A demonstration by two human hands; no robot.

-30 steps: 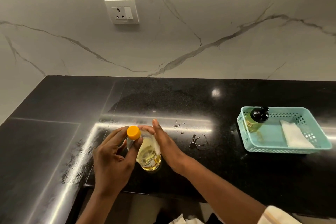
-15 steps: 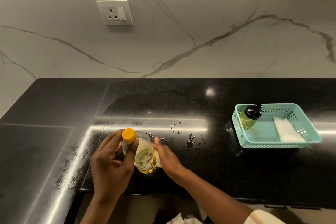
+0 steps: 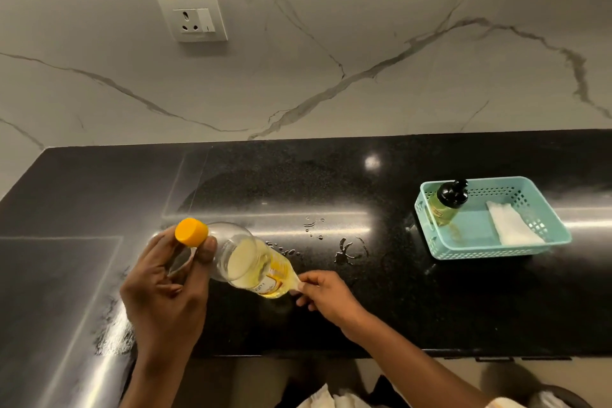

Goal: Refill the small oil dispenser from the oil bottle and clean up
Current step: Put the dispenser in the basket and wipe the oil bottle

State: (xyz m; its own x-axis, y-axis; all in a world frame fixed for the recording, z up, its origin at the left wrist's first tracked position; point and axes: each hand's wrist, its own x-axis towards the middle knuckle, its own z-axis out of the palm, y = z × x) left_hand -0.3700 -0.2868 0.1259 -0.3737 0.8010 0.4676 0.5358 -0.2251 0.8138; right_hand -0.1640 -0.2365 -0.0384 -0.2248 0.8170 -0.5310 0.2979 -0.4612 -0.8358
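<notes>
Worktop (image 3: 430, 308): open middle, front edge close.
Oil bottle (image 3: 251, 262): tilted, cap up-left.
Left grip (image 3: 165, 285): curled round neck.
Right grip (image 3: 326, 295): pinches tissue (image 3: 298, 283) at base.

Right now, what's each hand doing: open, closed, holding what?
Left hand: closed round the oil bottle at its neck, below the orange cap.
Right hand: pinching a white wipe at the bottle's base.

Left hand (image 3: 165, 285) and forearm were bare, right hand (image 3: 326, 296) and forearm likewise bare, cream fabric sleeve (image 3: 506, 404) covered the right upper arm, only its edge visible
</notes>
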